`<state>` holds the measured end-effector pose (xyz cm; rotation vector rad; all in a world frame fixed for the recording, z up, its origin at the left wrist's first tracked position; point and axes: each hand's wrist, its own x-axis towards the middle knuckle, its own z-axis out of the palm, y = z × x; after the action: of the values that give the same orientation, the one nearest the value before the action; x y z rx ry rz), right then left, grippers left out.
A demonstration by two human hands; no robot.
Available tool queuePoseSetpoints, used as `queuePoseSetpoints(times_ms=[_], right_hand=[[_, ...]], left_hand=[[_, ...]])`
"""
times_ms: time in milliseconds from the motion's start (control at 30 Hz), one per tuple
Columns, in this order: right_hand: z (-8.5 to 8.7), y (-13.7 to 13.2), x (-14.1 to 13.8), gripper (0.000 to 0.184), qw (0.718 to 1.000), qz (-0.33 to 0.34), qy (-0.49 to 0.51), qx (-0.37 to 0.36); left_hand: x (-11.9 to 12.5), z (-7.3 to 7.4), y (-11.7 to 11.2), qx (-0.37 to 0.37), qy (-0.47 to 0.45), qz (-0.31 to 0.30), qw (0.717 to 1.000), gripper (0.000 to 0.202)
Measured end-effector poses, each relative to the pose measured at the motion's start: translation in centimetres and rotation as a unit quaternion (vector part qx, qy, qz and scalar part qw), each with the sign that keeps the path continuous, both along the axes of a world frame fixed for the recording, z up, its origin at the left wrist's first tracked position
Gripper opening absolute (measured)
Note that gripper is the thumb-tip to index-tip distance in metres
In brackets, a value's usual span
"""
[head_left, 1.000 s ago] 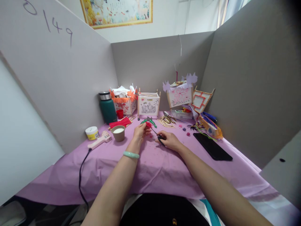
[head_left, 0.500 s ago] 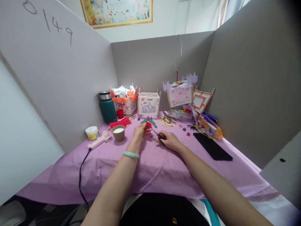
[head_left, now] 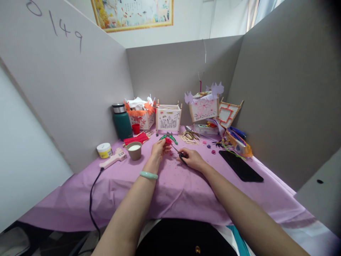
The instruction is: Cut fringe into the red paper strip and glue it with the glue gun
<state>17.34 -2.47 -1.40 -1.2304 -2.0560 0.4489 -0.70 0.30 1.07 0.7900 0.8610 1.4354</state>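
Note:
My left hand (head_left: 159, 149), below a pale green bangle, pinches a small bunch of red fringed strands (head_left: 168, 141); whether they are yarn or paper is too small to tell. Scissors (head_left: 182, 155) with black handles are in my right hand (head_left: 194, 159), their blades pointing up and left at the red bunch. Just beyond my left hand lie green-handled pliers (head_left: 173, 138). Small red and dark scraps dot the cloth under my hands.
Left on the purple cloth (head_left: 183, 192) are a cup (head_left: 135, 152), a pink glue gun (head_left: 113, 160) with its cord, a white jar (head_left: 104, 150) and a green bottle (head_left: 122, 122). Decorated lanterns (head_left: 168, 119) line the back. A black phone-like slab (head_left: 239, 166) lies right.

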Motion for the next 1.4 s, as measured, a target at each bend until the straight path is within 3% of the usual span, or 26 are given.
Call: queuePoseSetpoints(times_ms=[933,1400], right_hand=[[-0.24,0.17,0.08,0.029,1.000,0.014,-0.001,0.008],[-0.15,0.21,0.05,0.031,1.000,0.005,-0.009,0.006]], left_hand=[[-0.02,-0.05,0.13,-0.005,0.013,0.002,1.000,0.014],[0.26,-0.19,-0.38,0.036,0.055,-0.013,0.998,0.018]])
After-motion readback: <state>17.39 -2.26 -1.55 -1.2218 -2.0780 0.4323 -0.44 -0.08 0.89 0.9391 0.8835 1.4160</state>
